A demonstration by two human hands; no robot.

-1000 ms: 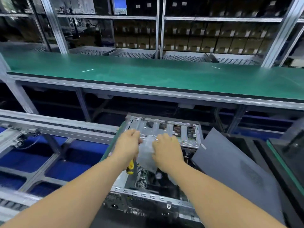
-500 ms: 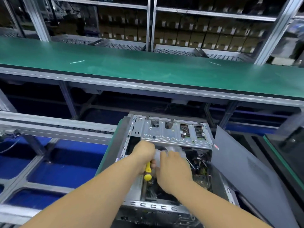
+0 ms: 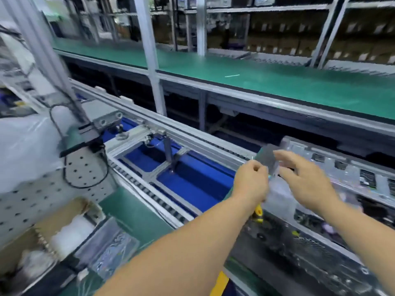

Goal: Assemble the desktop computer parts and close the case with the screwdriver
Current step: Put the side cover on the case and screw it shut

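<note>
The open desktop case [image 3: 333, 238] lies on its side at the right, its metal drive cage [image 3: 350, 167] along the far edge. My left hand [image 3: 252, 182] is curled over the case's left edge, gripping the yellow-handled screwdriver [image 3: 258, 213], whose handle end sticks out below the fist, and pinching the top of a clear plastic bag [image 3: 277, 191]. My right hand [image 3: 305, 180] hovers just right of the bag with fingers spread and relaxed, holding nothing. The frame is motion-blurred.
A roller conveyor with blue wells [image 3: 181, 178] runs left of the case. A green belt bench [image 3: 277, 82] crosses behind. At the left stand a perforated plate [image 3: 42, 189], a cardboard box [image 3: 42, 231] and a clear tray of small parts [image 3: 111, 253].
The view has swung left, so the case now sits at the right. My right hand has come off the bag and opened; my left hand keeps the bag and screwdriver, lifted toward the case's left edge.
</note>
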